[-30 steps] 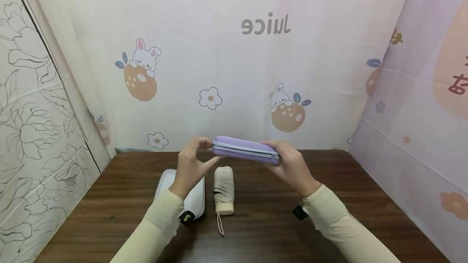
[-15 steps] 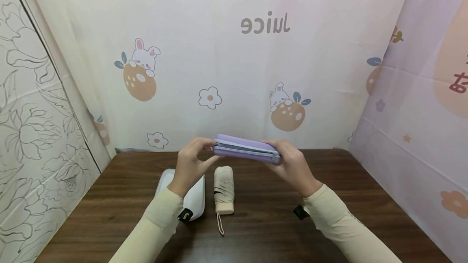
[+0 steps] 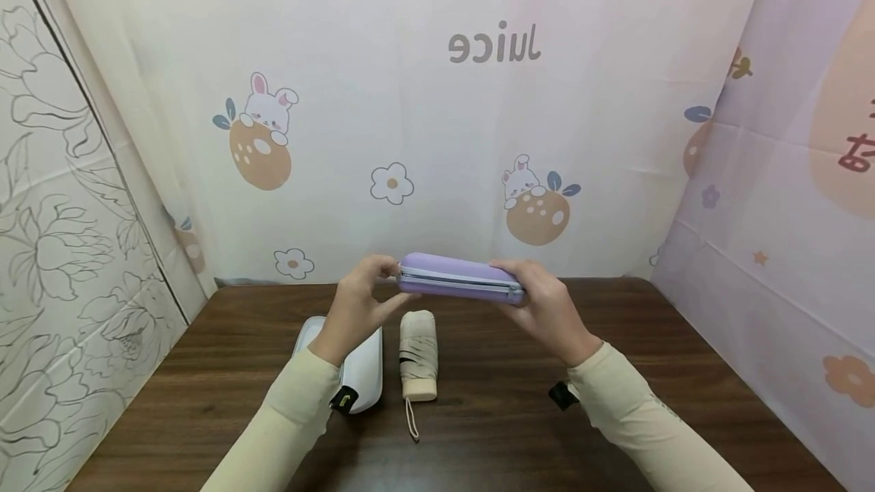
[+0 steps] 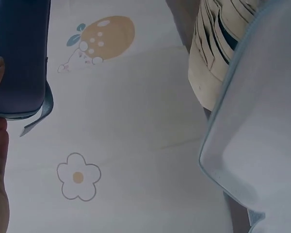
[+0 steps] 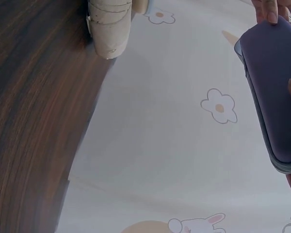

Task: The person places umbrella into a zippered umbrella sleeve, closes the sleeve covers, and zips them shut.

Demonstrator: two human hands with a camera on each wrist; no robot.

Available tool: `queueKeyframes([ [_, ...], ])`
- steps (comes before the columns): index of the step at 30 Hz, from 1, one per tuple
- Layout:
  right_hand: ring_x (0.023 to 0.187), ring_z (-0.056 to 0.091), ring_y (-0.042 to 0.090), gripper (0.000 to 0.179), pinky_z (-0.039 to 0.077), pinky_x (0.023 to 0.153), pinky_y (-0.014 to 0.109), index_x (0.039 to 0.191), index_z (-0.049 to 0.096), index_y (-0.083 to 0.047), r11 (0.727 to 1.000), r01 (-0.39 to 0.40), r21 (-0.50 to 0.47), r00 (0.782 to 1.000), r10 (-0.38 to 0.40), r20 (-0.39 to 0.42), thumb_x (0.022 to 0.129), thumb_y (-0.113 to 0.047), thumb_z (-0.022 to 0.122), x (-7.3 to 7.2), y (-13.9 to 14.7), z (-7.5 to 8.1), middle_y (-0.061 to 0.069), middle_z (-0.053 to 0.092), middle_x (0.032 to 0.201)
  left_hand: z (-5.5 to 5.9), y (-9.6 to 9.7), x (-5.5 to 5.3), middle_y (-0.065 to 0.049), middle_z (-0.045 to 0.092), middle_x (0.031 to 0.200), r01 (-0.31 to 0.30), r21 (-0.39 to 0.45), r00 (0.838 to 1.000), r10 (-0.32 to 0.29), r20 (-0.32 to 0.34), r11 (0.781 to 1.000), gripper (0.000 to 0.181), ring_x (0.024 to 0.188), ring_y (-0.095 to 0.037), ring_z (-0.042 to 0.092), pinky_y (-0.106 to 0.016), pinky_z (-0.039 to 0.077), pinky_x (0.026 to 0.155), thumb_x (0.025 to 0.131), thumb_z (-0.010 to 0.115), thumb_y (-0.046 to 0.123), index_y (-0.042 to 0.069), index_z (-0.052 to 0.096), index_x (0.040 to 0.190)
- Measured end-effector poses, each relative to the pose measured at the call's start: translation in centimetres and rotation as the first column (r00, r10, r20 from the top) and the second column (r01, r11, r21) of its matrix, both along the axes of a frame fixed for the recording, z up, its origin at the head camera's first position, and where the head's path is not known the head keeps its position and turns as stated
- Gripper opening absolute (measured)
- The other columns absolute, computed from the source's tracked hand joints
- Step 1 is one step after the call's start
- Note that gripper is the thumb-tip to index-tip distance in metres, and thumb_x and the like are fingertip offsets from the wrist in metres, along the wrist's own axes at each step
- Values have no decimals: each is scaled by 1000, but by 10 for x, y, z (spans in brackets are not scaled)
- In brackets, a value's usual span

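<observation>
Both hands hold up a purple zip case (image 3: 461, 273) above the table, its left end slightly higher. Its zipper is undone along the front, leaving a thin dark slit. My left hand (image 3: 358, 306) pinches the left end, fingers at the edge and thumb underneath. My right hand (image 3: 547, 306) grips the right end near the zipper pull, fingers on top. In the left wrist view a short fabric tab (image 4: 43, 111) hangs from the dark-looking case. In the right wrist view the left fingers (image 5: 269, 12) are at its far end. What is inside is hidden.
On the brown wooden table (image 3: 492, 424), a white case (image 3: 365, 370) lies partly under my left forearm. A folded beige umbrella (image 3: 418, 351) with a wrist loop lies right of it. Printed cloth (image 3: 444, 135) hangs behind the table.
The slit along the zipper widened at the left end half a second ago and has narrowed again. Both hands have kept their hold on the purple zip case, nearly in place.
</observation>
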State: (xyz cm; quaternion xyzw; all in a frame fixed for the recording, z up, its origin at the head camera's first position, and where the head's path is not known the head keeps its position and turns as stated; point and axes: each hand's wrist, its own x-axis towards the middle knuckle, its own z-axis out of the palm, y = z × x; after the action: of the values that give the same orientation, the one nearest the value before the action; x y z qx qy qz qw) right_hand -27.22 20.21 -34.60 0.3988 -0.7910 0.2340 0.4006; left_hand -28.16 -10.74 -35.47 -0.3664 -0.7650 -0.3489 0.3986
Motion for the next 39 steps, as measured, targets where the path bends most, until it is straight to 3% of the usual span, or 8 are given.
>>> queueKeyframes([
  [5,107,63,29,62,54,92,47,128,62,-3,1000,1,-16,1000,-1,9,72,-1,88,0,-1,1,13,67,118,3,2,1,-6,60,98,-8,30,1000,8,0,1000,48,92,-20,59,-33,54,82,69,93,7,8,58,102],
  [10,108,62,28,62,53,94,45,128,62,-3,1000,-2,-6,1000,2,23,73,-1,88,0,-2,0,13,66,120,10,9,8,-6,54,102,19,26,999,-20,34,999,45,98,-21,51,-33,48,81,73,91,19,10,59,103],
  [16,104,63,28,62,54,90,47,127,63,-3,1000,-16,2,1000,16,-5,71,0,89,-1,-4,-3,13,67,118,23,32,21,1,59,96,49,-41,998,-51,-45,998,28,94,-20,51,-36,41,81,74,90,23,14,68,91],
  [22,102,64,29,43,56,86,46,126,63,-2,999,-34,4,999,34,-30,93,-28,72,-4,-7,-4,15,67,114,34,64,36,7,63,89,85,-108,991,-96,-92,990,21,90,-16,56,-34,43,88,78,87,29,17,71,83],
  [24,102,63,29,43,56,86,45,126,63,-2,999,-35,6,999,36,-29,94,-31,69,-4,-7,-4,15,67,113,36,73,38,6,63,88,82,-113,991,-93,-94,990,22,88,-15,55,-33,44,90,78,88,31,17,72,84],
  [28,102,63,30,52,56,85,46,126,63,-3,999,-32,12,999,32,-31,80,-9,86,-3,-10,-5,14,66,112,38,86,40,4,61,89,26,-147,995,-40,-92,989,26,85,-14,51,-29,43,85,78,88,34,16,72,87],
  [31,101,63,30,62,56,84,46,126,63,-4,1000,-29,11,999,29,-37,69,3,88,-4,-11,-4,13,66,111,37,93,40,5,60,89,-35,-176,995,17,-99,984,26,83,-14,50,-28,43,81,78,87,36,17,72,87],
  [39,102,63,28,57,55,85,44,125,63,-6,999,-44,8,998,45,-35,73,4,84,-4,-14,-4,11,66,112,37,103,43,3,56,83,-161,-197,980,132,-152,967,30,77,-16,48,-27,43,72,75,89,39,17,69,83],
])
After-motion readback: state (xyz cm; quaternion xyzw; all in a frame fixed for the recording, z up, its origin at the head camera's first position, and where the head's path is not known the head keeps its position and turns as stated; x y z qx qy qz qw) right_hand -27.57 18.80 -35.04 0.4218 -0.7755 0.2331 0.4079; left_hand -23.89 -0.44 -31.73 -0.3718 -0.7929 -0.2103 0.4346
